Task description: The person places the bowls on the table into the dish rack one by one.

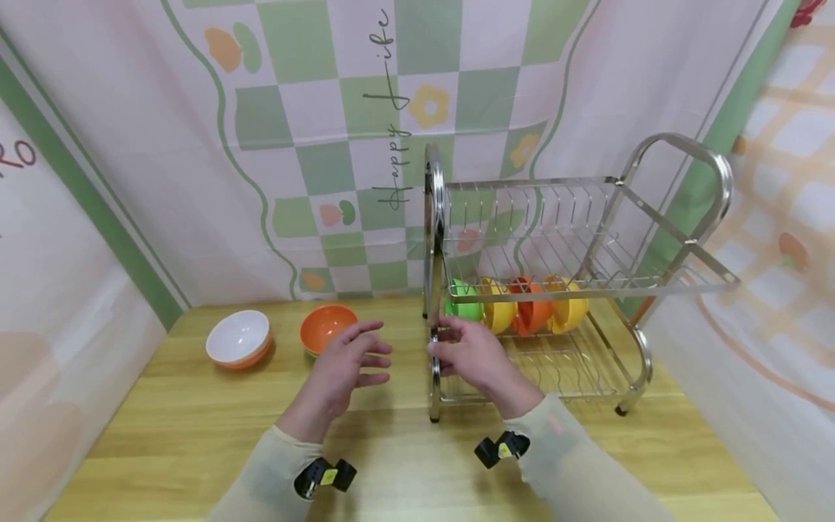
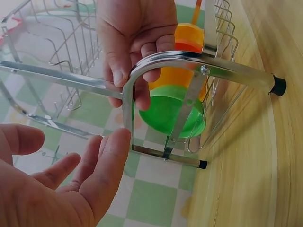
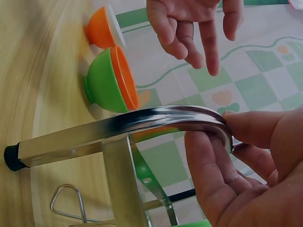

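Note:
My right hand (image 1: 475,357) is at the near left leg of a two-tier metal dish rack (image 1: 435,290). In the right wrist view its thumb and fingers pinch the curved chrome tube (image 3: 175,113). My left hand (image 1: 344,368) hovers between the rack and the loose bowls, fingers spread and holding nothing. Just behind it, an orange bowl (image 1: 326,328) sits inside a green bowl (image 3: 100,79) on the table. On the rack's lower tier a green bowl (image 1: 466,309), a yellow bowl (image 1: 499,313), an orange bowl (image 1: 533,316) and another yellow bowl (image 1: 569,312) stand on edge in a row.
Farther left, a bowl (image 1: 240,339) with white inside and orange outside rests on the wooden table (image 1: 196,435). The rack's upper tier (image 1: 535,239) overhangs the row of bowls. A patterned cloth (image 1: 365,174) hangs behind, and more cloth hangs at both sides.

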`<state>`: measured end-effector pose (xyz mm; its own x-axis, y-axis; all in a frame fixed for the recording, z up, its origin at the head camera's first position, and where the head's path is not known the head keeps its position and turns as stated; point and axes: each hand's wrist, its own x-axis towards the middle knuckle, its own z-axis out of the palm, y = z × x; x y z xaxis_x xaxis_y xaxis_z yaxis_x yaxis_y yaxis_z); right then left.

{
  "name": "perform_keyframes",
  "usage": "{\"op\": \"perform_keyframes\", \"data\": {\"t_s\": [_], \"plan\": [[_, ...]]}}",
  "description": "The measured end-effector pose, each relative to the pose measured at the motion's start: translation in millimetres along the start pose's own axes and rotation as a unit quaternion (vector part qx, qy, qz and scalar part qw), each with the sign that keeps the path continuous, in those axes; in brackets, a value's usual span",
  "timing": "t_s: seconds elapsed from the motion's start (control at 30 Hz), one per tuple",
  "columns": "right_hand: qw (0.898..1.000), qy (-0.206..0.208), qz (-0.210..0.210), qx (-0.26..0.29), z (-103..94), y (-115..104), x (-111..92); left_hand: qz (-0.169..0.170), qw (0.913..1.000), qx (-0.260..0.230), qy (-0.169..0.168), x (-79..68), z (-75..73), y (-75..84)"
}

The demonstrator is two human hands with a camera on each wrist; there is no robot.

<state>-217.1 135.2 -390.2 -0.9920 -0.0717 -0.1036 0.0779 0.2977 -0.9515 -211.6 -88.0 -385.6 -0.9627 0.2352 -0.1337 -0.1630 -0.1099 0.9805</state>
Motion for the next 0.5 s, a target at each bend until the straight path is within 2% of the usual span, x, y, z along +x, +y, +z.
{"op": "perform_keyframes", "data": {"t_s": [0.27,0.5], "plan": [[0.999,0.007,0.007,0.038,0.7,3,2,0.001,0.9999,0.005,0.010,3.3,-4.5,2.1],[0.998,0.013,0.021,0.061,1.3,6,7,0.007,0.9998,0.000,0.016,4.7,-17.1,9.0]]}}
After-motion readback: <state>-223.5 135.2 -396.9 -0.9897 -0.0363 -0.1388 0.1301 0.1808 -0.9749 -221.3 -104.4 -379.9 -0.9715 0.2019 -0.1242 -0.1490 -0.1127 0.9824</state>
